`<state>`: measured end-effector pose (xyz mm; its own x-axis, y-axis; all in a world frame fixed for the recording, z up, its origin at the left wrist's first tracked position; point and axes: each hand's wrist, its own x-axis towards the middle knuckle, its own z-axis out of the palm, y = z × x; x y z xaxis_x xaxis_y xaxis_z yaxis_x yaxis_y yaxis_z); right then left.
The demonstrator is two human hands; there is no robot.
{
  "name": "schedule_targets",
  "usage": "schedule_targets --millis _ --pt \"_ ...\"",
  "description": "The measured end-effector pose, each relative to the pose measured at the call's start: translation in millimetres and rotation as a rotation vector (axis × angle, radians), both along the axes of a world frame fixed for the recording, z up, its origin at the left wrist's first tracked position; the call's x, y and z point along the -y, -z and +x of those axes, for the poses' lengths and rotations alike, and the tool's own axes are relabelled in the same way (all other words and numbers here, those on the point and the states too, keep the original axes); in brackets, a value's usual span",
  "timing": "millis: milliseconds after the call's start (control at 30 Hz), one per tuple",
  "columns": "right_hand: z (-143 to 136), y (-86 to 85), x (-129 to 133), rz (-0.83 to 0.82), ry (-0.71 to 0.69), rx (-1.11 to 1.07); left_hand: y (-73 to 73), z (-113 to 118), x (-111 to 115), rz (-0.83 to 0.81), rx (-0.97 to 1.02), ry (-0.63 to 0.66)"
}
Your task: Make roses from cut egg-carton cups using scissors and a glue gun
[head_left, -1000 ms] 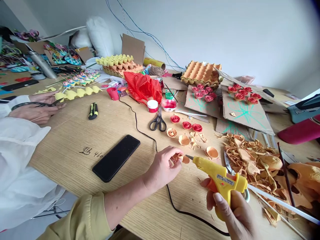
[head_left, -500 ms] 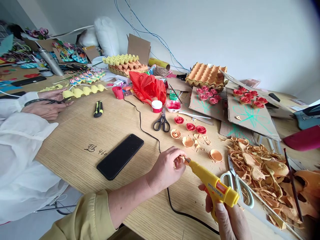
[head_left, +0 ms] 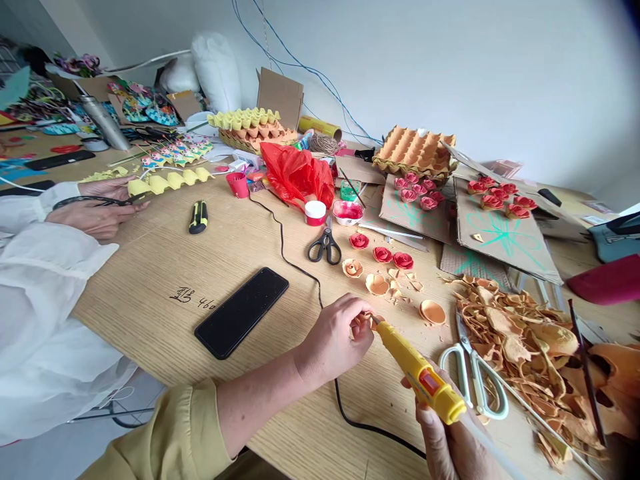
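Yellow glue gun (head_left: 417, 377) gripped by right-hand fingers (head_left: 440, 433); left-hand fingers (head_left: 361, 325) pinch cardboard petal (head_left: 369, 321); egg tray (head_left: 414, 152) empty.

Plenty of bare table (head_left: 165, 267) sat open left of the left hand (head_left: 334, 340), broken only by the black phone (head_left: 242, 311) and the glue gun's black cord (head_left: 300, 267) snaking across. Right side was jammed: white-handled scissors (head_left: 475, 380) and the heap of egg-carton scraps (head_left: 530, 347). Ahead, the cut cups (head_left: 377, 284) and black scissors (head_left: 325, 245) blocked things.
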<state>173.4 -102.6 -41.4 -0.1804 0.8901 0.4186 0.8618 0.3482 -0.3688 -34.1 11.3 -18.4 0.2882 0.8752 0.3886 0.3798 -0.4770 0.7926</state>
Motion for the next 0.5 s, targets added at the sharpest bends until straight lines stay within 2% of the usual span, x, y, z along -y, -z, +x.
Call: schedule_targets --millis 500 --pt "-1.4 -5.8 -0.8 -0.019 -0.030 -0.093 0.4 -0.7 -0.7 0.014 0.014 -0.006"
